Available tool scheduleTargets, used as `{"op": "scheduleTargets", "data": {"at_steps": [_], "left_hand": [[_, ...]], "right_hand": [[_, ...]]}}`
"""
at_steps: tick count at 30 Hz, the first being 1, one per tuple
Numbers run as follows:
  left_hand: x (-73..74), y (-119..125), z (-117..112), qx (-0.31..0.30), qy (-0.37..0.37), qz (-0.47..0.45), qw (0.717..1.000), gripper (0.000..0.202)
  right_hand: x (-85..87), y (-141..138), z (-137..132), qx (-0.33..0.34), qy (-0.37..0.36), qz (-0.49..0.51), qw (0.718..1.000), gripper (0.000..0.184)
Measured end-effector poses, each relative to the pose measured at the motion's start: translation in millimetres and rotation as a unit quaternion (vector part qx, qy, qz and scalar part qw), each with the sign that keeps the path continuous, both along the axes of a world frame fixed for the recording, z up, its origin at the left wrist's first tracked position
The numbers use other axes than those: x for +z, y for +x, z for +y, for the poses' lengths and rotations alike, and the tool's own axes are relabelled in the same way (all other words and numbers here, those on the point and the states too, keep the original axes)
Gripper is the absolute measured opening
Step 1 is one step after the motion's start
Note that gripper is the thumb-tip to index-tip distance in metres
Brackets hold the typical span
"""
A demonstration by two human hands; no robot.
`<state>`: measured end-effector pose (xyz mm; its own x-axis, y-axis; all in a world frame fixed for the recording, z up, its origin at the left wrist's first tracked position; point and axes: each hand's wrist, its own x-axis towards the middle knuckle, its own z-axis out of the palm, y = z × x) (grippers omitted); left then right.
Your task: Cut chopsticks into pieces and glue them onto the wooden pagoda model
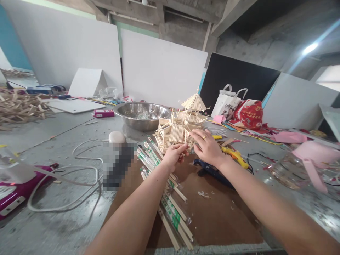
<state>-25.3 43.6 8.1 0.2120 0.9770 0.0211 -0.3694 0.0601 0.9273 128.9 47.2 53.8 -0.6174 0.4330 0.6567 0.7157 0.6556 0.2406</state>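
Head view: the stick model (178,130), a small pavilion with a peaked roof, stands on the table just behind the brown board (215,209), with both hands at its near, lower edge. The left hand (174,154) is curled closed just in front of the model, thumb against fingertips. Whether a thin stick sits between them cannot be told. The right hand (208,147) is open, fingers spread, and its fingertips touch the model's front wall from the right. The model looks very light, stiff and brittle. It is made of many thin glued sticks, so a squeeze on the roof or the railings would likely snap joints. The thicker base frame looks like the safest place to hold it, supported from both sides. Chopstick packs (170,202) lie left of and nearer than the model, and a steel bowl (143,114) sits behind it to the left. A glue gun (212,171) lies just right of the model, under the right wrist.
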Motion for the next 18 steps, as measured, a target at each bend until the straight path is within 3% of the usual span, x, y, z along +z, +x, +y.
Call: {"op": "scheduleTargets", "data": {"at_steps": [3,6,8,10,14,16,18], "left_hand": [[3.6,0,-3,-0.010,0.026,-0.001,1.000,0.030],[9.0,0,-7,-0.041,0.049,0.029,0.998,0.028],[12.2,1,-10,-0.080,0.069,0.100,0.989,0.027],[13.5,3,-13,-0.115,0.100,0.219,0.964,0.028],[10.4,9,-20,-0.117,0.229,0.450,0.855,0.023],[9.3,11,-24,-0.099,0.289,0.553,0.775,0.017],[10.5,13,-27,-0.121,0.326,0.622,0.702,0.016]], "right_hand": [[-0.5,21,-10,-0.007,-0.009,0.068,0.998,0.039],[-7.0,52,-8,-0.130,-0.112,0.120,0.978,0.036],[-14.0,73,-3,-0.183,-0.157,0.124,0.962,0.030],[-20.7,92,4,-0.216,-0.202,0.111,0.949,0.023],[-25.3,108,16,-0.250,-0.271,0.071,0.927,0.018],[-22.4,107,24,-0.263,-0.297,0.051,0.916,0.018],[-17.8,101,33,-0.277,-0.322,0.026,0.905,0.017]]}}
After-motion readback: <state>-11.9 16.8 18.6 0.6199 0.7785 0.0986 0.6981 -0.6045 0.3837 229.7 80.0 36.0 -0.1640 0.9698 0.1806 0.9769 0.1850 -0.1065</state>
